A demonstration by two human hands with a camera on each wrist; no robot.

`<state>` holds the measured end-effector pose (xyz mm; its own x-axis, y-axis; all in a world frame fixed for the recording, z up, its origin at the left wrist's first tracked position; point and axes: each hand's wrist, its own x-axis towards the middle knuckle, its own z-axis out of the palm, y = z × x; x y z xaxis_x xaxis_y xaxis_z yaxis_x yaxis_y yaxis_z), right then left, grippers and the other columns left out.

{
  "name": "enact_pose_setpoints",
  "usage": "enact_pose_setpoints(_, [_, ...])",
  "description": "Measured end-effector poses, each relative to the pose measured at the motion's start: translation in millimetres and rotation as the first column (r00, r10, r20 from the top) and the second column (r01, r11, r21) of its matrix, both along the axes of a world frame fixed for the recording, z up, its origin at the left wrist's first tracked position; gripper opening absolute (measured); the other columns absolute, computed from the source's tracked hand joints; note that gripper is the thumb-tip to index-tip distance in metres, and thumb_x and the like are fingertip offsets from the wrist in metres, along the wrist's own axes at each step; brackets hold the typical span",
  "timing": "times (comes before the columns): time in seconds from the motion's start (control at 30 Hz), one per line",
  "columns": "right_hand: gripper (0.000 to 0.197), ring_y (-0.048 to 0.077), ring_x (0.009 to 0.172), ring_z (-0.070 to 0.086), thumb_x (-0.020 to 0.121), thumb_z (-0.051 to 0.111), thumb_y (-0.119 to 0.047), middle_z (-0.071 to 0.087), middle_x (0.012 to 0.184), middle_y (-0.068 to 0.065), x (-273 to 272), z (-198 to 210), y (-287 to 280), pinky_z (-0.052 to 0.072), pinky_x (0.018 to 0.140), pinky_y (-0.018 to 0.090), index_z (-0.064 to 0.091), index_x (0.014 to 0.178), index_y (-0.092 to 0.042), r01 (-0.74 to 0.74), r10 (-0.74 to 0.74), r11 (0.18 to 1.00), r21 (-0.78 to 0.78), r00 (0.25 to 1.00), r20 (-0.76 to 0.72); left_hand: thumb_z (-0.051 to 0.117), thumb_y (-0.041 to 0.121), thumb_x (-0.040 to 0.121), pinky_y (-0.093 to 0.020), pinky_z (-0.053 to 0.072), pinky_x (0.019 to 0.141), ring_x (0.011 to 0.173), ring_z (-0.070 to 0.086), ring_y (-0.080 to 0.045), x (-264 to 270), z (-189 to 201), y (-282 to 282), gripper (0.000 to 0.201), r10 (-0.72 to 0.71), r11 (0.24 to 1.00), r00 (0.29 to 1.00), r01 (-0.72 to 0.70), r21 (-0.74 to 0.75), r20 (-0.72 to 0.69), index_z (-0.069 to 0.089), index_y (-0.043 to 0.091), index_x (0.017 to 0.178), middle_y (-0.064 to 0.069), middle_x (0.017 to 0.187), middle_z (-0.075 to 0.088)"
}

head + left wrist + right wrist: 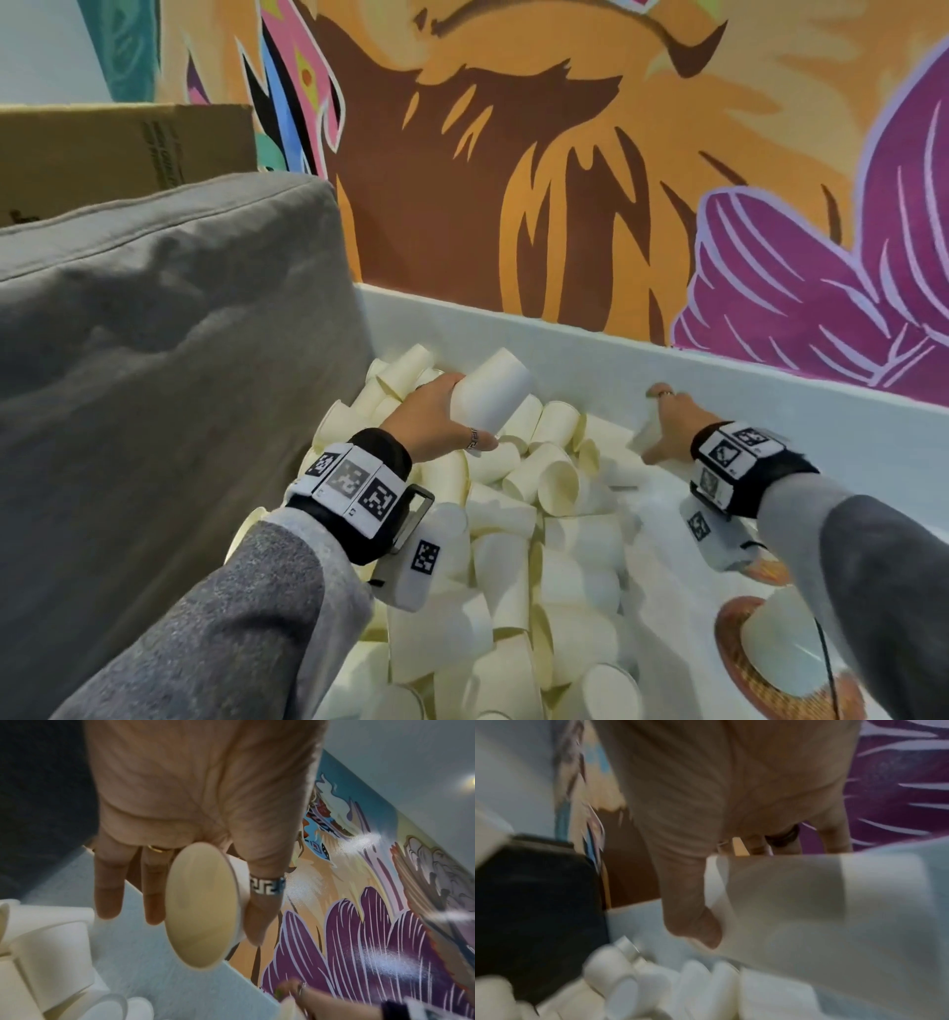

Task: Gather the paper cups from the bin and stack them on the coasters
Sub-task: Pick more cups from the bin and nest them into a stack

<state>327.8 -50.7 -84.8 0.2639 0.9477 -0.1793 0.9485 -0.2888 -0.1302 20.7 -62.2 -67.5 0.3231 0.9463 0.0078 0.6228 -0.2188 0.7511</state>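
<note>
— Cream paper cups (518, 545) fill the white bin (667, 370). Why is the left hand (436, 416) raised?

— Its thumb and fingers clamp one off-white paper cup (490, 395), I think to carry it to the orange woven coaster (739, 663), where an upturned cup (785, 642) already sits.

— And the right hand (672, 416)?

— Its thumb grips another pale cup (808, 902); only the blurred right wrist view shows this well.

Cream paper cups (518, 565) lie jumbled in the white bin (590, 349). One upturned cup (785, 647) sits on a woven coaster (734, 663).
</note>
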Motion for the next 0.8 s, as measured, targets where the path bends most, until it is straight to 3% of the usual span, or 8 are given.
enact_pose_setpoints(0.1, [0.092,0.029,0.104,0.054,0.069,0.081,-0.024,0.049,0.121,0.010,-20,42,-5,0.047,0.086,0.035,0.022,0.139,-0.017,-0.143,0.159,0.982,0.125,0.979,-0.128,0.082,0.027,0.070,-0.028,0.041,0.080,0.102,0.052,-0.019,-4,10,-1,0.067,-0.010,1.000,1.000,0.010,0.016,0.004,0.047,0.018,0.126,0.002,0.113,0.055])
enact_pose_setpoints(0.2, [0.087,0.022,0.101,0.055,0.071,0.080,-0.030,0.047,0.121,0.000,-52,78,-16,0.044,0.081,0.027,0.026,0.138,-0.020,-0.311,0.347,0.933,0.178,0.909,-0.230,0.083,0.024,0.069,-0.026,0.040,0.077,0.102,0.052,-0.018,-11,19,0,0.068,-0.017,0.999,0.999,0.015,0.046,0.031,0.050,0.020,0.128,0.004,0.112,0.055])
enact_pose_setpoints(0.3, [0.089,0.017,0.102,0.055,0.070,0.081,-0.032,0.047,0.119,-0.007,-83,102,-28,0.045,0.086,0.025,0.026,0.140,-0.028,-0.444,0.478,0.878,0.180,0.830,-0.288,0.083,0.019,0.068,-0.023,0.044,0.061,0.100,0.055,-0.019,-19,25,1,0.067,-0.033,0.999,0.994,0.030,0.040,0.101,0.053,0.025,0.128,0.004,0.112,0.057])
enact_pose_setpoints(0.37, [0.090,0.015,0.107,0.053,0.068,0.081,-0.035,0.047,0.120,-0.008,-99,108,-30,0.044,0.092,0.027,0.026,0.140,-0.031,-0.488,0.525,0.851,0.194,0.797,-0.300,0.082,0.019,0.070,-0.029,0.053,0.064,0.097,0.058,-0.019,-25,28,0,0.066,-0.037,0.999,0.990,0.036,0.013,0.139,0.052,0.029,0.127,0.004,0.111,0.057])
enact_pose_setpoints(0.43, [0.091,0.016,0.108,0.053,0.066,0.082,-0.036,0.046,0.123,-0.007,-112,110,-29,0.044,0.095,0.029,0.027,0.138,-0.033,-0.503,0.545,0.838,0.211,0.777,-0.316,0.083,0.023,0.069,-0.036,0.057,0.074,0.098,0.061,-0.017,-33,29,-1,0.069,-0.024,0.999,0.981,0.030,-0.028,0.194,0.049,0.030,0.129,0.004,0.113,0.058])
enact_pose_setpoints(0.57, [0.094,0.017,0.106,0.054,0.064,0.083,-0.036,0.046,0.122,-0.004,-132,112,-23,0.045,0.092,0.028,0.025,0.138,-0.034,-0.513,0.564,0.826,0.235,0.752,-0.340,0.086,0.036,0.063,-0.039,0.059,0.078,0.102,0.062,-0.015,-55,30,-2,0.086,-0.011,0.996,0.960,0.035,-0.080,0.281,0.041,0.027,0.135,0.001,0.121,0.056])
enact_pose_setpoints(0.7, [0.087,0.013,0.099,0.050,0.061,0.084,-0.035,0.048,0.107,-0.003,-154,115,-17,0.039,0.084,0.025,0.031,0.129,-0.032,-0.497,0.620,0.778,0.384,0.708,-0.338,0.082,0.025,0.071,-0.040,0.059,0.079,0.103,0.061,-0.012,-79,35,-4,0.076,-0.025,0.997,0.945,0.048,-0.063,0.327,0.043,0.028,0.136,0.006,0.118,0.056])
enact_pose_setpoints(0.8, [0.078,0.014,0.091,0.054,0.056,0.084,-0.037,0.051,0.099,-0.002,-173,115,-12,0.048,0.084,0.032,0.037,0.117,-0.031,-0.425,0.638,0.755,0.499,0.650,-0.412,0.080,0.022,0.073,-0.038,0.059,0.078,0.103,0.061,-0.014,-93,36,-4,0.073,-0.005,0.997,0.921,0.036,-0.072,0.391,0.044,0.028,0.136,0.003,0.119,0.055])
